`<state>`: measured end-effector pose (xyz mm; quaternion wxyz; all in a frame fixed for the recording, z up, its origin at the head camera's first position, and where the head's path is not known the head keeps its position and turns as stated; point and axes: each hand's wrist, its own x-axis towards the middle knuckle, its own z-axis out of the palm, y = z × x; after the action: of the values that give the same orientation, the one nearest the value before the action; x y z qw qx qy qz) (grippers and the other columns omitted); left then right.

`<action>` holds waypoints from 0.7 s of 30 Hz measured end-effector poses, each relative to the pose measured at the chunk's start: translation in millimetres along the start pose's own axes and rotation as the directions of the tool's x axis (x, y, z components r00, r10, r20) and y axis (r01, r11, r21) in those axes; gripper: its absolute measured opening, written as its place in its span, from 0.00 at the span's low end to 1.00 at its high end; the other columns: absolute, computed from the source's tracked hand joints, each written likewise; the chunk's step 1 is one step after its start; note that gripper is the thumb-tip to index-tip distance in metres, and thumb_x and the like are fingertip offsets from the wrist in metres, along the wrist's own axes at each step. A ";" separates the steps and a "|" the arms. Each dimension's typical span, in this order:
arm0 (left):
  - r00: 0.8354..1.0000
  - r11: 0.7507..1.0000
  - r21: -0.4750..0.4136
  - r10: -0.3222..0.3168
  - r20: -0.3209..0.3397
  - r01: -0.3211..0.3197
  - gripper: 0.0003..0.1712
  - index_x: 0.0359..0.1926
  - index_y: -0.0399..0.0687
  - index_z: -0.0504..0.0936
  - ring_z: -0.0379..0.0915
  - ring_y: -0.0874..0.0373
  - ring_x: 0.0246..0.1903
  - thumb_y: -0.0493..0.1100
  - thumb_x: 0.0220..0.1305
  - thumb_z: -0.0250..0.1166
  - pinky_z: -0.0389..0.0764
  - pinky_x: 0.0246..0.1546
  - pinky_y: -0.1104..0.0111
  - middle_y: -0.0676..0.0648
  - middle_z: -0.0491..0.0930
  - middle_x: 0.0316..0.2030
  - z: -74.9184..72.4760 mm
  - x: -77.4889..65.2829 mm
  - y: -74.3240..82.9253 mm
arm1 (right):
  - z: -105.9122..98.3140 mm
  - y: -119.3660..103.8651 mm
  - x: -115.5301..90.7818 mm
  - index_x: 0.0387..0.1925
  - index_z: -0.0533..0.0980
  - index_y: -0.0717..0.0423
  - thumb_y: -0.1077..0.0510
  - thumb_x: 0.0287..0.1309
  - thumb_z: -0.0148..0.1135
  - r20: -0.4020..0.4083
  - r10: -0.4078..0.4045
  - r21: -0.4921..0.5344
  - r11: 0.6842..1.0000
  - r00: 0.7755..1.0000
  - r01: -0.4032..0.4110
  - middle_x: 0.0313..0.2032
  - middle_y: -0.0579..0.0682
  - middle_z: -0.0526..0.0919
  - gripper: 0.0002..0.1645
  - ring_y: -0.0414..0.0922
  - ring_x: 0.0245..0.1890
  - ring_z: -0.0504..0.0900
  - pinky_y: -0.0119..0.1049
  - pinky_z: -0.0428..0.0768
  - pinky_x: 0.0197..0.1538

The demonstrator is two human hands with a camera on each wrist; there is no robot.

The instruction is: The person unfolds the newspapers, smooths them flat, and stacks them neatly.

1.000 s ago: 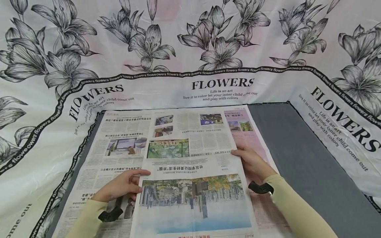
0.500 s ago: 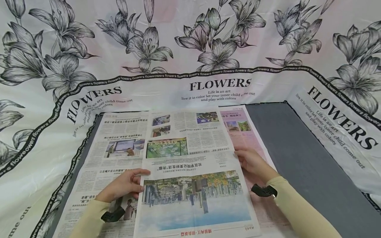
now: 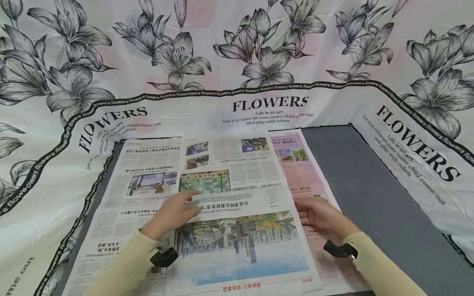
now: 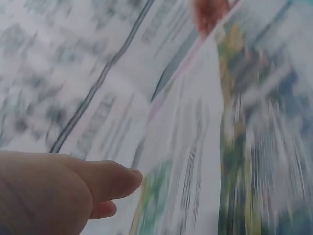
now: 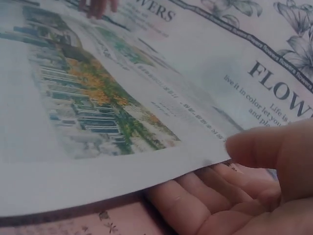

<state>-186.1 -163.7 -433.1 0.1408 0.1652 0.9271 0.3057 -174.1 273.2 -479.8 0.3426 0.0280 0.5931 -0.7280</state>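
Observation:
A folded newspaper sheet [image 3: 274, 269], its print upside down and with a large city photo, lies over a wider spread newspaper [image 3: 111, 230]. My right hand [image 3: 324, 216] grips the sheet's right edge. In the right wrist view the thumb lies at the edge and the fingers [image 5: 183, 203] are tucked underneath, lifting it a little. Over the sheet's left part hovers my left hand [image 3: 174, 213], its fingers extended above the headline and green photo. The left wrist view, blurred, shows the left thumb [image 4: 115, 178] pointing across the paper with nothing pinched.
The newspapers lie on a grey tabletop [image 3: 374, 205], which shows at the right. A white cloth [image 3: 266, 45] printed with flowers hangs behind and along both sides. A pink newspaper page [image 3: 292, 174] pokes out under the right edge. Each wrist wears a black band [image 3: 340, 248].
My left hand has left the sheet's left edge and moved right and up over the paper. The right hand has slid slightly down along the right edge, still holding it.

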 end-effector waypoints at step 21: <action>0.928 0.886 0.311 0.272 0.255 -0.345 0.54 0.75 0.68 0.53 0.66 0.55 0.45 0.65 0.52 0.70 0.72 0.28 0.63 0.49 0.67 0.55 141.3 59.1 178.5 | 7.4 12.4 -16.5 0.47 0.72 0.60 0.66 0.64 0.56 -0.048 0.037 -0.126 0.991 0.998 -0.043 0.35 0.48 0.85 0.10 0.44 0.37 0.87 0.40 0.85 0.40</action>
<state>-149.1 68.3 -442.5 0.1528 0.3638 0.9088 0.1358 -152.2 273.6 -480.7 0.3445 0.0347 0.6452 -0.6810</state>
